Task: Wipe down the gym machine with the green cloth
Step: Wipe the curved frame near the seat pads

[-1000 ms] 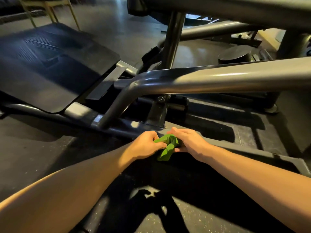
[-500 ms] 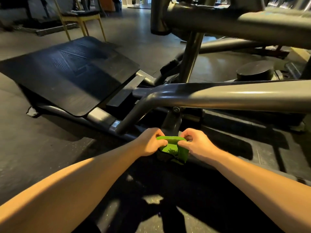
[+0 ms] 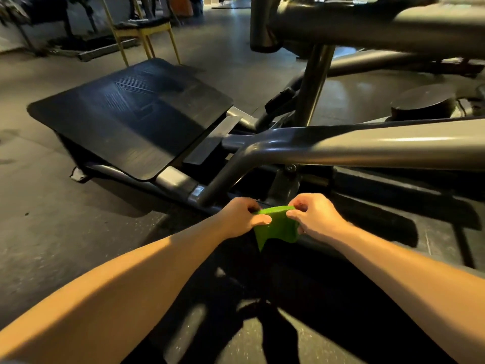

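from the head view, both bare forearms reached forward and down over the dark speckled rubber floor (image 3: 52, 232). the left hand (image 3: 240, 219) and the right hand (image 3: 316, 219) met near the middle of the frame. each pinched one upper edge of a small bright green cloth (image 3: 278, 228) between thumb and curled fingers. the green cloth was stretched flat between the two hands, its top edge taut and a loose corner hanging down below the left thumb. it was held just in front of the low base rail of the grey steel gym machine (image 3: 367, 148); whether it touched the rail could not be told.

a thick bent grey tube (image 3: 228, 174) of the machine ran in from the right edge above the hands, then angled down to the base rail just beyond the left hand. behind it a slim upright steel post (image 3: 313, 85) rose to a heavy round crossbeam (image 3: 393, 24) at the top of the frame. to the left lay a broad tilted black ribbed footplate (image 3: 131, 119), well apart from the hands. a round black weight plate (image 3: 422, 102) sat at the far right beyond the tube. at the back, a yellow-legged chair with a dark seat (image 3: 147, 30) stood on the floor. shadows of the arms fell on the floor beneath them.
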